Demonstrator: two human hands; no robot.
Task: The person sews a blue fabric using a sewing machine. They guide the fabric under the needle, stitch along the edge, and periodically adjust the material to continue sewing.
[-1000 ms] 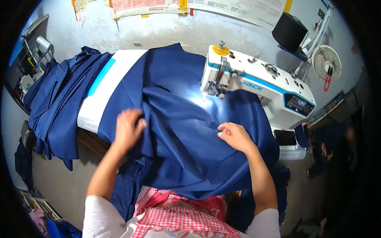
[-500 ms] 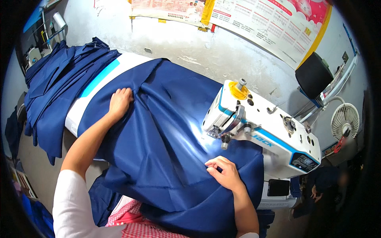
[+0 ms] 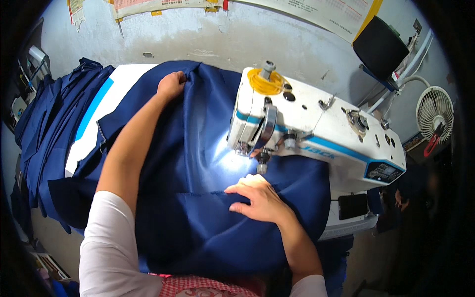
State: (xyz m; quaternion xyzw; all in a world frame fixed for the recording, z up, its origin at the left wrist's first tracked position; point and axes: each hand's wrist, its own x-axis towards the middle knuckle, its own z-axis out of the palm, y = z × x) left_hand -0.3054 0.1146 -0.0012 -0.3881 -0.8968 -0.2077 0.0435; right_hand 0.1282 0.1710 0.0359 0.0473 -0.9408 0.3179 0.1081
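Observation:
A large navy fabric piece (image 3: pixel 208 218) drapes over the sewing table and down its near side, with a raw cut edge running crosswise left of my right hand. At the far side, my left hand (image 3: pixel 172 85) is closed on the fabric beside a long fold; its fingertips are partly hidden. My right hand (image 3: pixel 257 199) lies on the fabric just in front of the sewing machine's needle end, its thumb and index finger apart. The white and blue sewing machine (image 3: pixel 316 133) stands to the right, its lamp lighting the cloth under the head. Its needle cannot be made out.
A heap of navy fabric pieces (image 3: pixel 54 133) hangs over the table's left end. Yellow thread (image 3: pixel 267 81) lies on the machine head. A phone-like black slab (image 3: pixel 353 206) is right of the cloth. A small fan (image 3: pixel 435 114) and a black box-shaped object (image 3: pixel 381 44) stand farther right.
My left hand has moved farther away and right with the fabric, whose folds have shifted and straightened. My right hand has opened somewhat and lies closer to the machine head. The view has shifted.

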